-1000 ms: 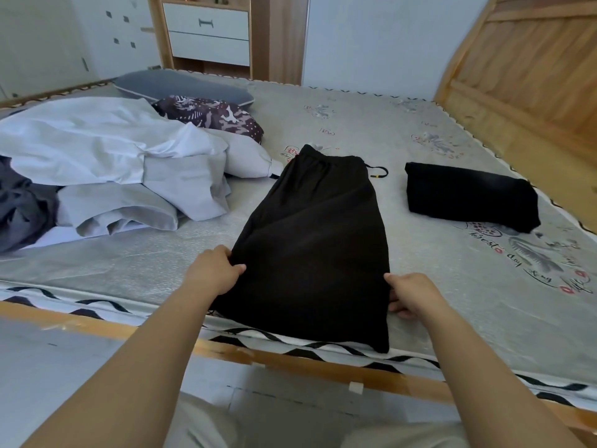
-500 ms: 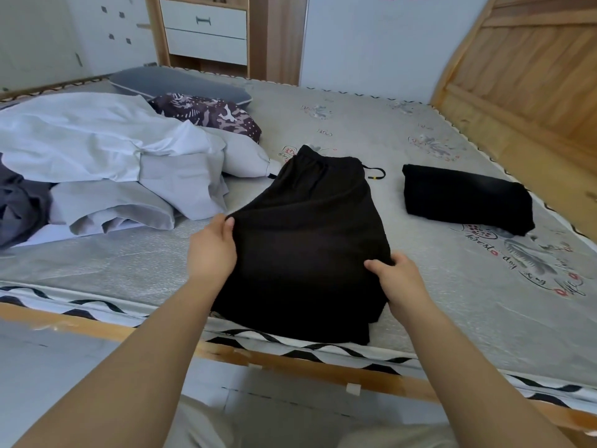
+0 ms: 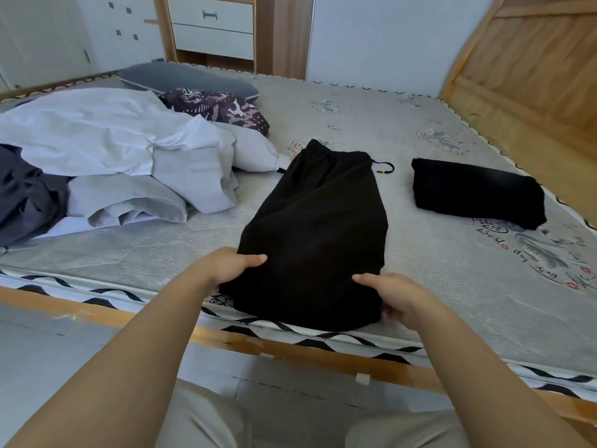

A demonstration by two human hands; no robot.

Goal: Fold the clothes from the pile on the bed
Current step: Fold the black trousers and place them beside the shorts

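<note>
One folded black garment (image 3: 478, 194) lies at the right of the bed (image 3: 420, 253); the left hand (image 3: 226, 268) and right hand (image 3: 395, 297) pinch the near hem of the black shorts (image 3: 319, 234), fingers apparently tucked beneath; the pile (image 3: 113, 156) waits at the left, unfolded.

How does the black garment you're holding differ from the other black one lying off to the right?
The long black drawstring garment lies stretched out lengthwise, both hands gripping its near end; the small black folded bundle lies untouched. The long garment reaches the mattress edge; the bundle sits farther back. Both are plain black fabric.
</note>
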